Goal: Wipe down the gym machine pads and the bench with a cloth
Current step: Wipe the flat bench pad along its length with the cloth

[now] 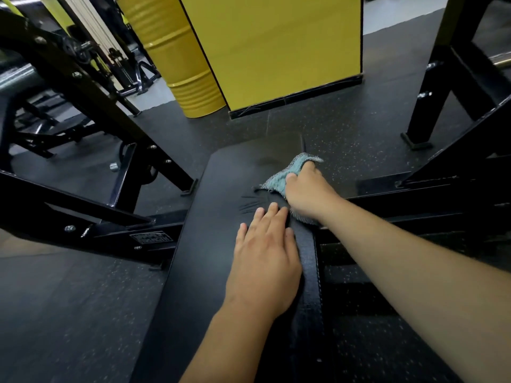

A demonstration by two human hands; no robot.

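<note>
A long black padded bench (210,244) runs from the bottom of the head view toward the middle. My left hand (265,255) lies flat on the pad near its right edge, fingers apart, holding nothing. Just beyond it, my right hand (309,194) is closed on a crumpled light-blue cloth (279,179) and presses it onto the bench's right side. A creased, worn patch in the pad shows between the two hands. Part of the cloth is hidden under my right hand.
Black steel frame beams (83,217) flank the bench on the left, and black uprights (431,87) stand on the right. A yellow drum (177,56) and a yellow panel (276,45) stand behind. Dark speckled rubber floor (69,299) surrounds the bench.
</note>
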